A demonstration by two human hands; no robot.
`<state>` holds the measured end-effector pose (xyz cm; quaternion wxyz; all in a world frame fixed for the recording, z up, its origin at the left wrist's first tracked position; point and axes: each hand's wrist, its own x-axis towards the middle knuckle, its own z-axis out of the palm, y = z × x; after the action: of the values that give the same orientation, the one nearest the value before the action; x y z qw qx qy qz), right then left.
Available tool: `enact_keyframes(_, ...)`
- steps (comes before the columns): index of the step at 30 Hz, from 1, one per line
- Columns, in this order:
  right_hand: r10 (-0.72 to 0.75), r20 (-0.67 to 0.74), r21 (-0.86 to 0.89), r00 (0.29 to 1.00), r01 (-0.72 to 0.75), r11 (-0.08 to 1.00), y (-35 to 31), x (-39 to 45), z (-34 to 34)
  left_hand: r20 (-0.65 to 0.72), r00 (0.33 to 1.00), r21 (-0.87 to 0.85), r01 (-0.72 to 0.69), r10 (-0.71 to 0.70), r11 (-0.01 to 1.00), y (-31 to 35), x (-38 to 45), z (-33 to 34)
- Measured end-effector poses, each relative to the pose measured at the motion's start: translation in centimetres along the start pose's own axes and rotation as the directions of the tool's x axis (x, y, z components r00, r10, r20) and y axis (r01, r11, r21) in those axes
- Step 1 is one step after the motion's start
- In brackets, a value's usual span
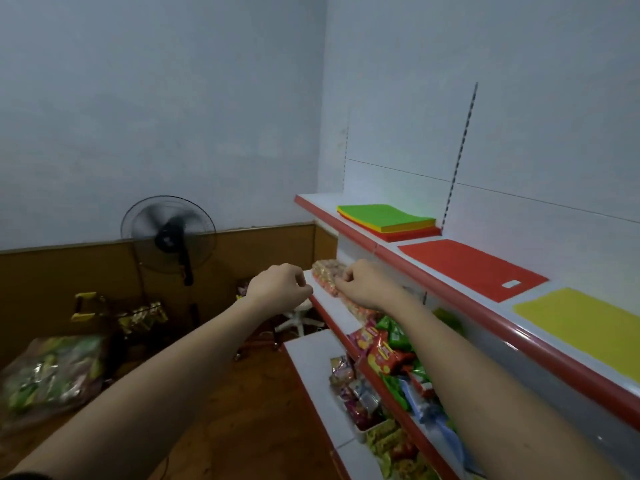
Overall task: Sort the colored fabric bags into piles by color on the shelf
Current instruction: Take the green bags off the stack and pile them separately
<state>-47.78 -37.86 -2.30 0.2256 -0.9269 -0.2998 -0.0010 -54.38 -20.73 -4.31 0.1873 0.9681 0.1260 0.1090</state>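
On the top shelf (349,223) lies a mixed stack of fabric bags (388,218), green on top with yellow, orange and red layers under it. To its right a single red bag (467,265) lies flat, and further right a yellow bag (581,323). My left hand (280,284) and my right hand (367,280) are stretched out in front of the shelf, below its red edge, left of the red bag. Both hands have their fingers curled in and hold nothing that I can see.
Lower shelves (311,355) carry many snack packets (384,355). A standing fan (169,233) is by the back wall, a white stool (299,317) behind my hands, and bags of goods (52,372) lie on the wooden floor at left.
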Motion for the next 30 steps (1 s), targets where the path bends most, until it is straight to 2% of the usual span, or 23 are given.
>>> enact_keyframes(8,-0.044,0.056,-0.033,0.997,0.046,0.998,-2.5,12.2,4.0,-0.031,0.999,-0.027,0.031,-0.032,0.999,-7.1,8.3,-0.7)
enact_keyframes(12,-0.034,0.152,-0.020,0.988,0.038,0.999,-1.6,18.2,4.9,-0.011,0.999,-0.023,0.053,-0.053,0.998,-9.5,14.0,-0.2)
enact_keyframes(15,-0.026,0.212,0.008,0.977,0.025,1.000,-0.7,22.6,5.2,-0.045,0.997,-0.033,0.055,-0.056,0.998,-10.4,18.7,-0.1)
enact_keyframes(18,-0.030,0.173,0.046,0.984,0.023,0.999,0.6,26.5,5.7,-0.037,0.998,-0.026,0.053,-0.054,0.998,-10.6,23.1,0.1)
enact_keyframes(30,0.027,0.016,0.012,0.999,-0.028,1.000,4.4,41.3,8.8,-0.013,1.000,-0.084,-0.021,0.020,0.996,-16.3,38.6,3.3)
